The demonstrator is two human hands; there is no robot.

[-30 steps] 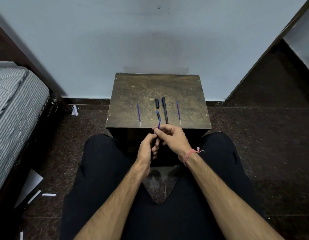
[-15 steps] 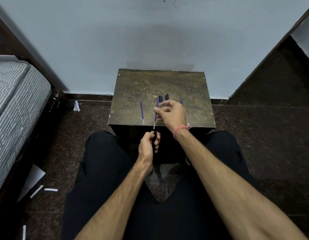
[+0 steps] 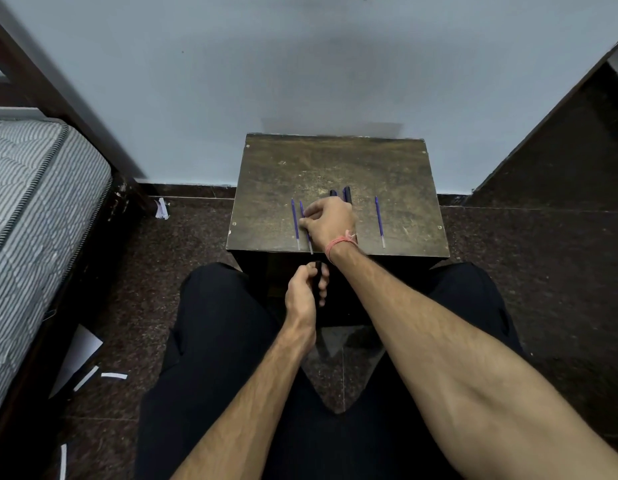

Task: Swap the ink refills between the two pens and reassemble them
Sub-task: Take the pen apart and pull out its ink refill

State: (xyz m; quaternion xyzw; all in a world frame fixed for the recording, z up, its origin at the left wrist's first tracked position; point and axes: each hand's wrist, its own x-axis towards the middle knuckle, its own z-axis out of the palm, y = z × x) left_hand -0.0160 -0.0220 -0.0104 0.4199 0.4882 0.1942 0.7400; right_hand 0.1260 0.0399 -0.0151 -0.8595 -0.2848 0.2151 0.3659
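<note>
The right hand [image 3: 330,221] reaches over the worktop [image 3: 335,161] with its grip pinched on a blue refill [image 3: 306,230], whose clear tip pokes out toward the near edge below the fingers; whether the refill already lies on the surface or is just above it cannot be told. Just to the outer left of that grip lies a second refill [image 3: 295,223], nearly parallel and very close but apart from it. Well off to the right of the grip a third refill [image 3: 379,221] lies alone. Just beyond the knuckles, two dark pen parts [image 3: 347,194] show only their far ends, the hand covering the rest. Below the worktop's near edge, the left hand [image 3: 302,292] has its grip curled round a dark pen barrel [image 3: 318,268], held roughly upright with its open end toward the right wrist. The step in hand looks like setting down, or choosing, a refill beside the others. The next move calls for pinching the other pen's refill, not this one, bringing it back to the left grip and lining its tip with the barrel mouth to slide it in straight
</note>
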